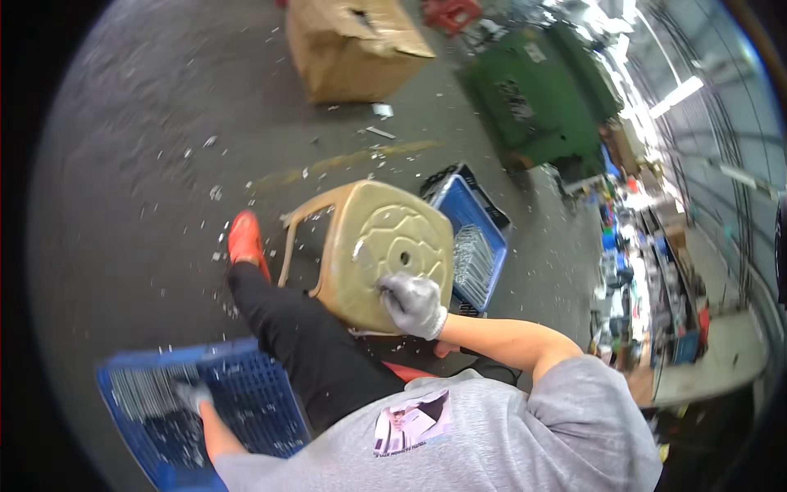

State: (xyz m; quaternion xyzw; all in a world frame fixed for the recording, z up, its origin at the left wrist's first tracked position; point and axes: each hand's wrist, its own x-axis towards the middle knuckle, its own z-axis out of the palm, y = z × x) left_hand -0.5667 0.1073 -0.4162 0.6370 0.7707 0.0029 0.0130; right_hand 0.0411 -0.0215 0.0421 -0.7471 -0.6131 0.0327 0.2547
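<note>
My right hand (414,303), in a grey glove, grips the near edge of a tan plastic stool (385,246) that stands tilted on the floor in front of me. My left hand (193,396), also gloved, reaches down into a blue plastic crate (254,385) at my lower left and rests on a bundle of thin shiny metal rods (143,389); whether it grips them I cannot tell. A second blue crate (475,217) with more metal rods (469,258) sits just beyond the stool. My black trouser leg and red shoe (244,238) stretch out left of the stool.
A brown cardboard box (352,45) stands at the far side of the grey floor, which is strewn with small metal scraps. A green machine (545,98) is at the upper right, with cluttered benches (656,295) running along the right.
</note>
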